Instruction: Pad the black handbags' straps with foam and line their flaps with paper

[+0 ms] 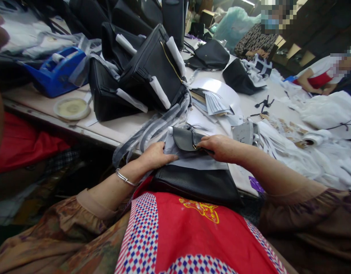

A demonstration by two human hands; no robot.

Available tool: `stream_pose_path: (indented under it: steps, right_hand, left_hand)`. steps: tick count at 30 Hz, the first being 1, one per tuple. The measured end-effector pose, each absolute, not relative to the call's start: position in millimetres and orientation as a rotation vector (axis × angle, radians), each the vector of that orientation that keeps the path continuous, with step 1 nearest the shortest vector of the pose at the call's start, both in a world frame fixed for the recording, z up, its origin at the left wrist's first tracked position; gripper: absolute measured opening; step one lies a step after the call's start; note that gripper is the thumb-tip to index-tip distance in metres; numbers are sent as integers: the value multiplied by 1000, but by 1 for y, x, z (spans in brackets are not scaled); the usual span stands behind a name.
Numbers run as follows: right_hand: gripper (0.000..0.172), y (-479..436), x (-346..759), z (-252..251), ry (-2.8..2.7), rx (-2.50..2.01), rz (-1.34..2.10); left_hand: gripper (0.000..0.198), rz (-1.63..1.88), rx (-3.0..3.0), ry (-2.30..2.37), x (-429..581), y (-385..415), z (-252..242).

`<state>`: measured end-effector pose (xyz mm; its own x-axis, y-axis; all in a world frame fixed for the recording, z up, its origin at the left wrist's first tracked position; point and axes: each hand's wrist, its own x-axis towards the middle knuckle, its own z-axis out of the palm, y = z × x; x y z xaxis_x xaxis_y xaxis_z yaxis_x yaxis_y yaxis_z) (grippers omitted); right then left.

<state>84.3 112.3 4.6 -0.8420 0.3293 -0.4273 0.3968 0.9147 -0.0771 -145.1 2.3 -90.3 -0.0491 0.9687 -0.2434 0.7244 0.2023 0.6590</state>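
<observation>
A black leather bag (195, 184) leans at the table edge against my apron. A white sheet (192, 162) covers its upper part, and a dark flap with a gold-coloured clasp (184, 139) lies over the sheet. My left hand (157, 155) grips the bag's left side, its thumb lying across the sheet and its other fingers partly hidden. Near the clasp, my right hand (218, 146) pinches the flap's right part between thumb and fingers. Plastic-wrapped straps (152, 127) lie just beyond my left hand.
Black bags with white-wrapped handles (152, 64) stand ahead. On the left are a blue tape dispenser (57, 72) and a shallow round dish (72, 109). White wrapping (315, 160) heaps up on the right. Other people work at the far right and the left edge.
</observation>
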Motion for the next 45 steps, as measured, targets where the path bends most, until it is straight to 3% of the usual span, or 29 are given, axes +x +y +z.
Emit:
stream_pose_path:
  steps: [7, 12, 18, 21, 24, 28, 30, 36, 41, 45]
  right_hand:
    - [41, 90, 91, -20, 2642, 575, -29]
    - [44, 72, 98, -28, 2677, 627, -105]
    - [50, 59, 104, -29, 2733, 736, -213]
    - [48, 59, 107, -30, 2773, 786, -250]
    - [41, 59, 114, -31, 2843, 831, -304]
    - [30, 52, 135, -38, 3054, 977, -480]
    - [29, 45, 149, -45, 3205, 1260, -534]
    - [47, 22, 179, -70, 2962, 2257, -962]
    - [53, 21, 193, -86, 2719, 2289, -1252]
    - [55, 24, 200, -93, 2654, 2195, -1359]
  left_hand:
    - [50, 488, 1562, 1814, -144, 2, -91]
    - [48, 441, 1618, 1831, -146, 1, -93]
    - [39, 228, 2046, 2116, -134, -10, -31]
    - [31, 341, 2413, 1794, -113, 0, -6]
    - [28, 194, 2545, 1357, -89, 22, -11]
    - [24, 85, 2560, 1329, -71, 43, -32]
    - [25, 48, 2582, 1355, -66, 46, -35]
    - [26, -223, 2627, 1487, -43, 45, -24]
    - [22, -480, 2724, 1433, -23, 45, -25]
    - [24, -496, 2815, 1360, -21, 44, -31]
